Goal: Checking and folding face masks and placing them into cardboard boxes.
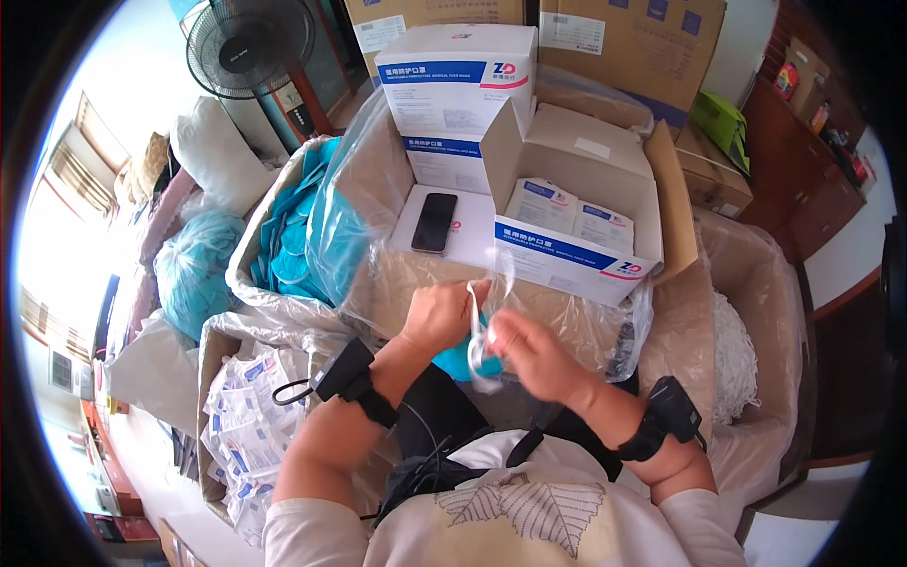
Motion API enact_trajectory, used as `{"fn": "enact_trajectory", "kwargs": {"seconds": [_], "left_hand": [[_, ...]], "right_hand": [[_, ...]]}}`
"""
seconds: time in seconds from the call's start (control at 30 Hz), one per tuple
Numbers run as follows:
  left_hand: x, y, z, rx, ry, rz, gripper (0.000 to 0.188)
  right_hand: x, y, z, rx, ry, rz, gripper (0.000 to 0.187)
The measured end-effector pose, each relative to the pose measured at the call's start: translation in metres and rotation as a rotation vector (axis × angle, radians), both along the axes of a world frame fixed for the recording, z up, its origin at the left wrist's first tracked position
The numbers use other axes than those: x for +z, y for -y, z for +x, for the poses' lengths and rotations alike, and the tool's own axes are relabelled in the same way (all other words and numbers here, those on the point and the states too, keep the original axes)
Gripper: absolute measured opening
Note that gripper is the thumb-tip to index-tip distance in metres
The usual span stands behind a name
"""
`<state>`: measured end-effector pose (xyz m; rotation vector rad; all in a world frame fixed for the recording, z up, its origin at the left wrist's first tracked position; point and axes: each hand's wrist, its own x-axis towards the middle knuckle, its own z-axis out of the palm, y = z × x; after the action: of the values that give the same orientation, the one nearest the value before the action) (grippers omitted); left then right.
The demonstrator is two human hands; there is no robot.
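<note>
White strap (475, 326) spans the gap between two closed grips, on the person's side of the open box

Take the open box (565, 255) as the landmark. The strap sits on its near side, off its front left corner, with its long axis running roughly away from the box toward the person's lap. I judge that this axis is the relation to watch: the upper end, nearer the box, meets the left hand (437, 317), while the lower, looped part lies by the thumb of the right hand (532, 354).

The left grip is curled closed on the upper end. The right grip, a little blurred, looks pinched on the strap farther down, so it is the nearer hand to the loop. A teal mask piece (455, 363) shows below the left hand, farther from the box than that hand; whether the left fingers clasp it too, I cannot tell.

Around the landmark, a phone (436, 223) lies just left of the box, more teal pieces (283, 250) fill a bin beyond the phone, and a heap of white cords (735, 364) lies to the right and nearer the person.
</note>
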<state>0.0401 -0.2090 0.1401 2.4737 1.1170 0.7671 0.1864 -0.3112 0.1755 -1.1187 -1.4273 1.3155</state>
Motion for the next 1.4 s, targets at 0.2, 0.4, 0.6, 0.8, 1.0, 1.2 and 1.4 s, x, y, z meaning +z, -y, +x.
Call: {"fn": "enact_trajectory", "kwargs": {"seconds": [0.2, 0.4, 0.6, 0.8, 1.0, 1.2, 1.4], "left_hand": [[0.010, -0.058, -0.126, 0.495, -0.029, -0.071, 0.027], [0.024, -0.037, -0.120, 0.110, -0.052, -0.251, 0.031], [0.000, -0.053, -0.276, 0.894, 0.114, -0.008, 0.058], [-0.054, -0.021, -0.425, 1.637, 0.197, -0.046, 0.074], [-0.051, -0.030, -0.410, 1.694, 0.599, -0.096, 0.081], [-0.084, -0.131, -0.345, 1.709, 0.676, -0.343, 0.084], [-0.051, -0.212, -0.271, 1.241, 1.315, -0.697, 0.079]], "right_hand": [[0.018, 0.052, 0.015, 0.122, 0.272, 0.237, 0.016], [0.009, 0.047, 0.063, -0.245, 0.212, 0.083, 0.018], [0.064, 0.101, 0.213, -1.027, 0.230, 0.624, 0.030], [-0.014, 0.139, 0.407, -1.468, 0.311, 0.230, 0.041], [-0.120, 0.191, 0.409, -0.997, 0.912, -1.014, 0.040], [-0.157, 0.230, 0.419, -0.985, 0.823, -0.730, 0.034], [-0.128, 0.195, 0.365, -0.902, 0.987, -0.513, 0.032]]}}
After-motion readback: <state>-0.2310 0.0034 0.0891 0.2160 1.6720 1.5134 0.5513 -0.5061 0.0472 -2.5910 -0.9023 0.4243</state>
